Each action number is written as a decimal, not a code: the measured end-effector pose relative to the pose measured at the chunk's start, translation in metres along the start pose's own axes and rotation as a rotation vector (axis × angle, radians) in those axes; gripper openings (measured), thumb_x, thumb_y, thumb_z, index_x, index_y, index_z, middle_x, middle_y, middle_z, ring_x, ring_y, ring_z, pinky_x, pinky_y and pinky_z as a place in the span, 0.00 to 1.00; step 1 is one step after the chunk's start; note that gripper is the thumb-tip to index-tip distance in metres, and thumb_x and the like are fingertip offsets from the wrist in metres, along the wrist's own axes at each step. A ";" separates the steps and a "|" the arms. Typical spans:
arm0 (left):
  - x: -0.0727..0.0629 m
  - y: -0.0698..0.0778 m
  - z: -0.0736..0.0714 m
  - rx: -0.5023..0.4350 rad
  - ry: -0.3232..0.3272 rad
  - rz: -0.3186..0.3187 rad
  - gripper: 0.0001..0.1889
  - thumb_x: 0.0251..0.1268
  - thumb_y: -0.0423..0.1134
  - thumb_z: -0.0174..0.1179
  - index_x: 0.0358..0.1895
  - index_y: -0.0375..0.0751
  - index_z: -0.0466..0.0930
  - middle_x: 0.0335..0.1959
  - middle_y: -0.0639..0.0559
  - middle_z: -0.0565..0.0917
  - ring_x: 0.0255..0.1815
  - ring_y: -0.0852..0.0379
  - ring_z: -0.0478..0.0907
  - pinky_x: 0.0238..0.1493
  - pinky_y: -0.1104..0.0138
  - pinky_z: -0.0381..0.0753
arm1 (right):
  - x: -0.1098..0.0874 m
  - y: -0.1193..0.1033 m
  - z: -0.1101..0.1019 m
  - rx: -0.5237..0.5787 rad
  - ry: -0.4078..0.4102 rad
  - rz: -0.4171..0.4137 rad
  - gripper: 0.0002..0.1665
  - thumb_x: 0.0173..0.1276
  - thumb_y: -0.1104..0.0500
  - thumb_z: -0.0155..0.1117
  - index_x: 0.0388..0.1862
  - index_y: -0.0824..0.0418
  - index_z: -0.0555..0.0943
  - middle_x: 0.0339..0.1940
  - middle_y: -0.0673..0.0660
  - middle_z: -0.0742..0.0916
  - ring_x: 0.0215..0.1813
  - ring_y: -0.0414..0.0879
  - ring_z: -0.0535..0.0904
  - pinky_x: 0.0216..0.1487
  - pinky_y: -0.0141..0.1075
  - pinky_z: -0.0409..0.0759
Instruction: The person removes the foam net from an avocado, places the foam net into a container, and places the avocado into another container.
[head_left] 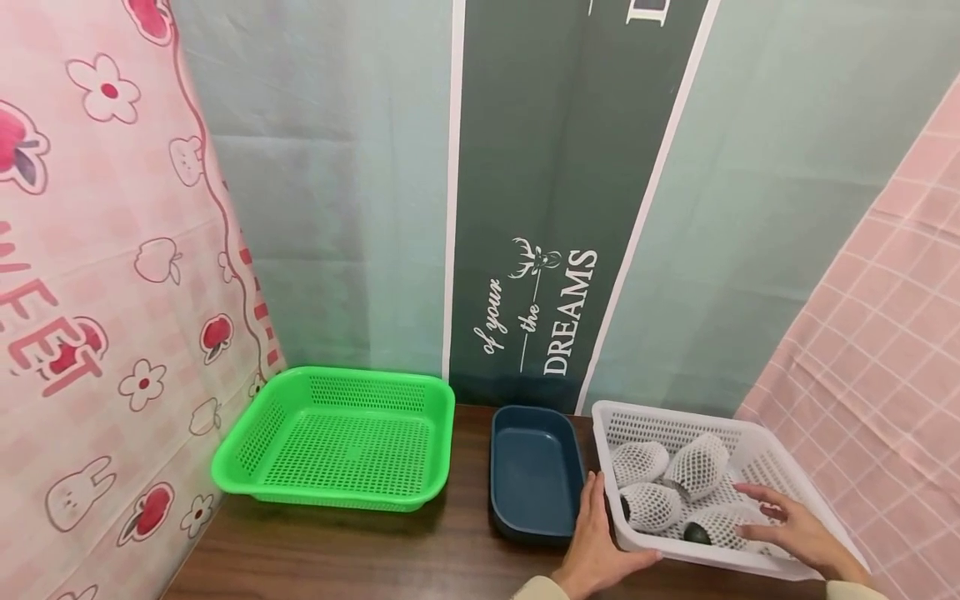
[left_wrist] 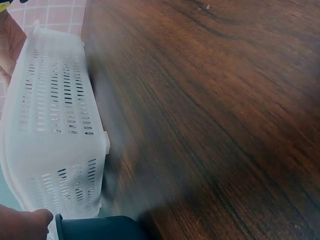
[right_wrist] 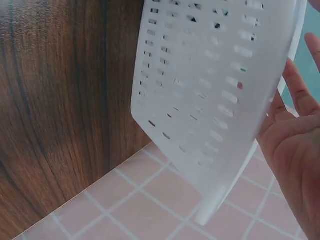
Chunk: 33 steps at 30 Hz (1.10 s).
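A white plastic basket (head_left: 682,413) holds several dark green fruits in white foam nets (head_left: 697,467). My left hand (head_left: 596,542) rests at the basket's near left corner, fingers straight along its side and thumb stretched along the front rim. In the left wrist view, part of the left hand (left_wrist: 22,223) shows beside the basket's wall. Over the basket's right part, my right hand (head_left: 798,531) reaches in with fingers spread, fingertips close to the netted fruit (head_left: 731,527) at the front. The right wrist view has the basket's wall (right_wrist: 210,100) hiding the fingertips.
A dark blue tray (head_left: 536,475) stands just left of the white basket, near my left fingers. Farther left is a green perforated basket (head_left: 345,450). All rest on a brown wooden table (head_left: 300,550) between printed cloth walls at the back and both sides.
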<state>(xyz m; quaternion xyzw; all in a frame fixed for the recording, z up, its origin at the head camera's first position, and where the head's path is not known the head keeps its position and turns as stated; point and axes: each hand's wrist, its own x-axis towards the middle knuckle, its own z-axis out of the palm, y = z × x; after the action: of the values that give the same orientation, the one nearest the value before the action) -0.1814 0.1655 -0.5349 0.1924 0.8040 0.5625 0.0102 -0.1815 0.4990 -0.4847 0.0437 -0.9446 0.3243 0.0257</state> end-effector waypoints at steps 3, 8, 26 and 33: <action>0.001 -0.002 0.000 0.003 -0.005 -0.021 0.59 0.46 0.60 0.73 0.77 0.47 0.46 0.76 0.50 0.50 0.73 0.46 0.54 0.62 0.56 0.68 | 0.000 0.005 0.000 0.028 -0.007 -0.006 0.32 0.56 0.63 0.74 0.58 0.74 0.75 0.48 0.30 0.75 0.49 0.39 0.76 0.41 0.32 0.77; 0.002 -0.001 0.004 -0.024 -0.009 -0.035 0.59 0.45 0.59 0.74 0.77 0.47 0.47 0.75 0.50 0.51 0.72 0.46 0.55 0.61 0.57 0.69 | 0.000 0.011 0.001 0.060 0.007 -0.046 0.28 0.55 0.65 0.74 0.55 0.70 0.78 0.47 0.26 0.74 0.47 0.21 0.69 0.43 0.27 0.76; 0.016 0.008 0.014 0.014 -0.032 -0.064 0.59 0.44 0.61 0.74 0.77 0.49 0.48 0.77 0.48 0.48 0.73 0.48 0.54 0.61 0.59 0.69 | 0.017 0.020 -0.008 -0.019 -0.138 0.010 0.32 0.59 0.60 0.71 0.58 0.76 0.73 0.55 0.72 0.78 0.50 0.33 0.71 0.43 0.35 0.76; 0.013 0.003 0.018 0.025 -0.004 -0.053 0.60 0.43 0.60 0.75 0.77 0.47 0.47 0.77 0.47 0.48 0.73 0.46 0.54 0.62 0.60 0.68 | 0.019 0.018 -0.004 0.104 -0.244 0.134 0.35 0.64 0.57 0.67 0.63 0.77 0.67 0.61 0.86 0.65 0.59 0.82 0.62 0.44 0.59 0.76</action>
<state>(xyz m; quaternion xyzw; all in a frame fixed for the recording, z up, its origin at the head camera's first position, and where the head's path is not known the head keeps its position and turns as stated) -0.1882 0.1866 -0.5360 0.1723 0.8159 0.5513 0.0245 -0.2022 0.5145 -0.4913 0.0207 -0.9234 0.3661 -0.1132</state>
